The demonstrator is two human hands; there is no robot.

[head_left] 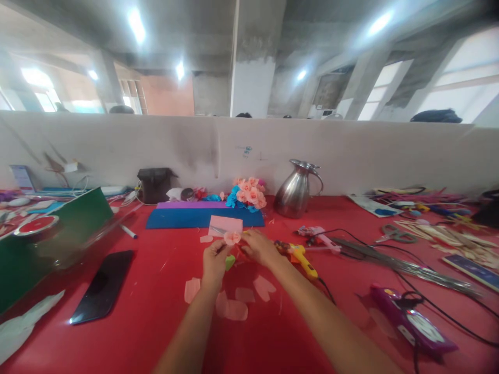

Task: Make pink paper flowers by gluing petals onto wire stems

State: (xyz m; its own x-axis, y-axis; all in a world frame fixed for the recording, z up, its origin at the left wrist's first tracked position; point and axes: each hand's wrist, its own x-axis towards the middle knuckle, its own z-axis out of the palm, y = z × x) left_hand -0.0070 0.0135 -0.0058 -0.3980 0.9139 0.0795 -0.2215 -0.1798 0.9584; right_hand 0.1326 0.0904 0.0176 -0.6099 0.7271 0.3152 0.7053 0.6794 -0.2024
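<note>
A small peach paper flower is held up over the table's middle. My left hand pinches it from the left and below. At its right edge my right hand has its fingers curled in against the flower; the fingertips are partly hidden. A bright green piece shows just under the flower, between the hands. Loose peach paper petals lie on the red table below and beside my forearms. Behind the flower lies a folded pink paper sheet. To the right of my right hand rests a yellow glue gun.
A bunch of peach and blue paper flowers lies on blue paper, beside a steel jug. Rightward are a pink glue gun, scissors, cables and a purple power strip. A black phone lies left.
</note>
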